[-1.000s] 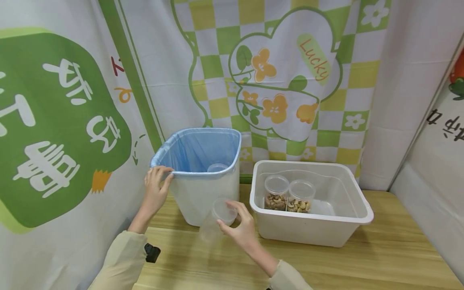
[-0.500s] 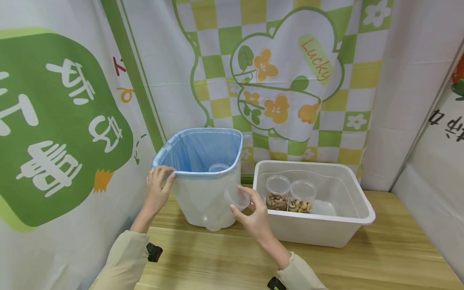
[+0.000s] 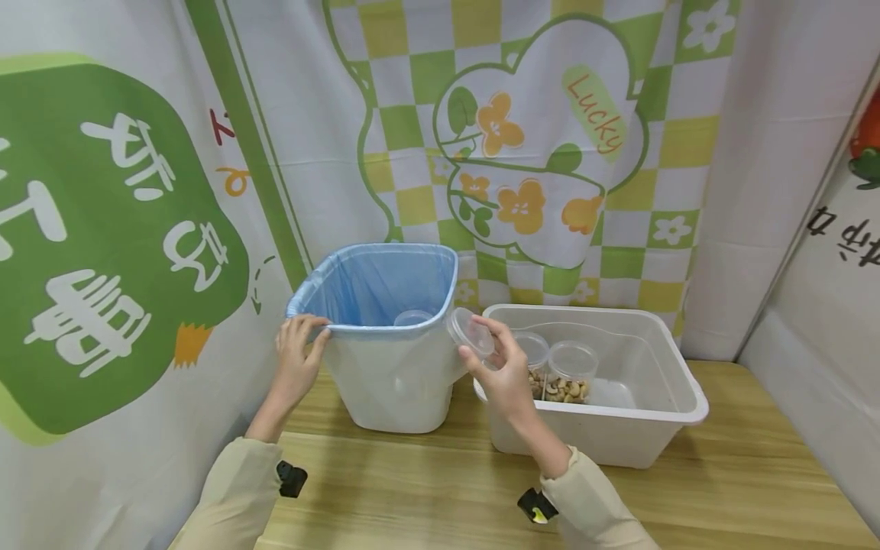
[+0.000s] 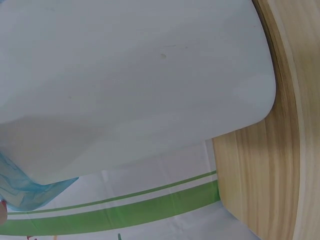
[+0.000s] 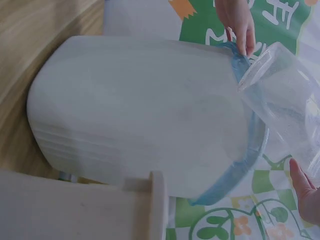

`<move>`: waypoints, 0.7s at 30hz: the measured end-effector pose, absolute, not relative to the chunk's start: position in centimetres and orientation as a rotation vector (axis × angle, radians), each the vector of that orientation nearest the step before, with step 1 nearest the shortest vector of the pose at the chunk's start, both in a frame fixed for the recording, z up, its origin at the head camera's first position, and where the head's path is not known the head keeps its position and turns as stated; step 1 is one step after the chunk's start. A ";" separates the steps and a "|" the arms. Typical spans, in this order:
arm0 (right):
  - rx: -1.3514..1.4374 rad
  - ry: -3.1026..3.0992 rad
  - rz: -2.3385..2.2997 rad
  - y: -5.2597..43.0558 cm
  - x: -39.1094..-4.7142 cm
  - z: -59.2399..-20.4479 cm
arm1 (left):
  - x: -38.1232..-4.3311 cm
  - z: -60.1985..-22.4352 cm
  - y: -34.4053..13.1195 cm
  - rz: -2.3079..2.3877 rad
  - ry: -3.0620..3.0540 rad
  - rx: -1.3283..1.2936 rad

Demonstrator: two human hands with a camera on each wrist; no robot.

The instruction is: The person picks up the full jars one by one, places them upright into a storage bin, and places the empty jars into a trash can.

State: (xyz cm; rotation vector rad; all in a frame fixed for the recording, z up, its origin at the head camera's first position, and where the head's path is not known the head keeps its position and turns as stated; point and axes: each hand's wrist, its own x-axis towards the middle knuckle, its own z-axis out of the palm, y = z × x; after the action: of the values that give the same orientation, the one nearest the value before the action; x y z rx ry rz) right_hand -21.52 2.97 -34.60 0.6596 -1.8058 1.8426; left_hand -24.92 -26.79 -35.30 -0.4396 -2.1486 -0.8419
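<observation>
In the head view my left hand (image 3: 297, 353) grips the front left rim of a white trash bin (image 3: 385, 382), its fingers over the blue bag (image 3: 367, 286) that lines it. My right hand (image 3: 506, 374) holds a clear plastic jar (image 3: 470, 333) by its lidded end, between thumb and fingers, just right of the bin's rim. The right wrist view shows this jar (image 5: 285, 95) tilted and see-through, with no contents showing. Inside the bin, a clear round container (image 3: 413, 318) shows partly above the front rim.
To the right stands a white plastic tub (image 3: 639, 416). Two lidded clear jars of nuts are in it: one with cashews (image 3: 569, 376), the other (image 3: 535, 345) partly behind my right hand. Bin and tub stand on a wooden table (image 3: 385, 489), with printed curtains (image 3: 536, 153) around.
My right hand has carried the jar up and to the right, from in front of the bin to beside its rim, overlapping the tub. The left hand keeps its hold on the bin.
</observation>
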 end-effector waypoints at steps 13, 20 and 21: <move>0.801 -1.671 1.928 3.1 -22.9 -30.6 | -24.9 -35.3 -26.8 -0.847 -2.161 -0.428; 0.792 -1.657 1.908 2.7 -23.8 -28.9 | -24.8 -35.2 -26.7 -0.844 -2.170 -0.428; 0.778 -1.653 1.918 2.7 -24.0 -28.6 | -24.8 -35.2 -26.7 -0.843 -2.170 -0.429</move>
State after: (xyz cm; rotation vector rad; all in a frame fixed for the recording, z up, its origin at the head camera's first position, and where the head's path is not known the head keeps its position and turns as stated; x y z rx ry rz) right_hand -24.00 2.65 -28.61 0.7783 -1.6534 1.9182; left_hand -24.82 -26.66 -35.20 -0.4287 -2.1700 -0.8426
